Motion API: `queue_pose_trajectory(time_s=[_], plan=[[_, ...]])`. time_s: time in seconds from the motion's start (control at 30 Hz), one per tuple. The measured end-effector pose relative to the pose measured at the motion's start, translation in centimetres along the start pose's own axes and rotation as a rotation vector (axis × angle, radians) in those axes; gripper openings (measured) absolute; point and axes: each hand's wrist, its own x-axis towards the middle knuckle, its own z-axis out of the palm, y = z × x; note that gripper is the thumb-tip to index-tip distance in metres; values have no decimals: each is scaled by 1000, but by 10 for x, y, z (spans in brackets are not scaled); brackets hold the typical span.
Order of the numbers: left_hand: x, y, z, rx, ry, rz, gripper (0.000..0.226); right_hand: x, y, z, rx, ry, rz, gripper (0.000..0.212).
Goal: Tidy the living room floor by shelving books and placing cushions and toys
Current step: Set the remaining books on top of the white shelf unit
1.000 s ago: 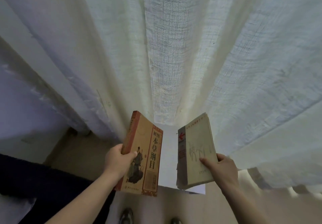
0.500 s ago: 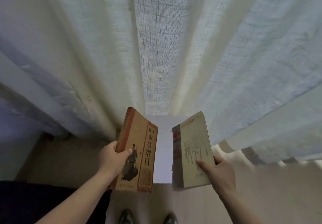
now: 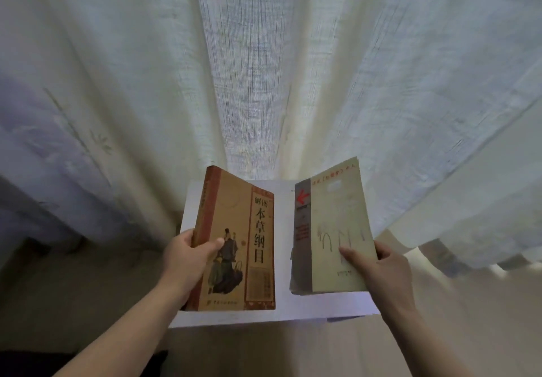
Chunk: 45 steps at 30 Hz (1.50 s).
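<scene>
**Two books held up before a pale curtain**

A pale, sheer curtain (image 3: 264,68) is seen filling the space above and beyond both hands, its folds hanging down toward a wooden floor (image 3: 73,303). The floor is spread out below and to either side of the forearms. A white flat surface (image 3: 308,306) is seen beneath and between the two hands; whether it is paper or a board cannot be told.

A brown book (image 3: 234,238), printed with a robed figure and a column of large characters, is held upright in the left hand (image 3: 184,262). The thumb is laid across the front cover near the spine, and the fingers are curled round behind the book, mostly out of sight.

Just to the right of it, with a narrow gap kept between them, a cream book (image 3: 337,215) with a grey spine and a red arrow is gripped by the right hand (image 3: 384,271). The thumb is pressed on the front cover near its lower right part, and the fingers are wrapped round the outer edge. Both covers are turned toward the camera and angled slightly toward each other.
</scene>
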Motion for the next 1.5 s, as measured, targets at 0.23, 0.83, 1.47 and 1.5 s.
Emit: queue_pose_trajectory(time_s=[0.23,0.83,1.47,1.5], plan=[[48,-54,12,-119,-13,123,19,16,53,31,157,39,-144,12],[-7,-140,3,-389,-65,3,21,-44,124,6,251,-7,-142,17],[73,-151,9,171,227,206,40,-23,133,22,227,-28,-74,23],[70,-149,14,295,298,290,40,-20,134,22,224,-30,-67,23]])
